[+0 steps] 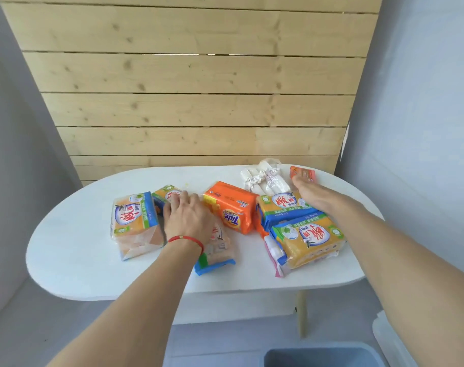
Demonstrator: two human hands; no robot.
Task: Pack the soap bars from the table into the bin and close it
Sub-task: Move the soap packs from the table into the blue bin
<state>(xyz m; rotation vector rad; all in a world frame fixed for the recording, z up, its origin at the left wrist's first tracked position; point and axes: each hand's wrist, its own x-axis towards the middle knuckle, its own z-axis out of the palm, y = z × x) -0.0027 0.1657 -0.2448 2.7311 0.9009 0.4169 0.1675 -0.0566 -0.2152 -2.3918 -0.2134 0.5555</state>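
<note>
Several wrapped soap packs lie on the white oval table (74, 255). My left hand (187, 217) reaches over a yellow-and-blue soap pack (164, 196) at the middle left, its fingers curling onto it. My right hand (311, 193) stretches to the far right, its fingertips on a small orange-red soap bar (303, 174). An orange Tide pack (229, 206) lies between the hands. More yellow packs (309, 239) are stacked under my right forearm, and another yellow pack (133, 223) stands at the left. The grey-blue bin (321, 357) stands open on the floor at the lower right.
White wrapped bars (265, 177) lie at the back of the table. A pale lid-like piece (392, 337) leans beside the bin at the right edge. A wooden plank wall (188, 88) rises behind the table. A wooden table leg (302, 313) stands near the bin.
</note>
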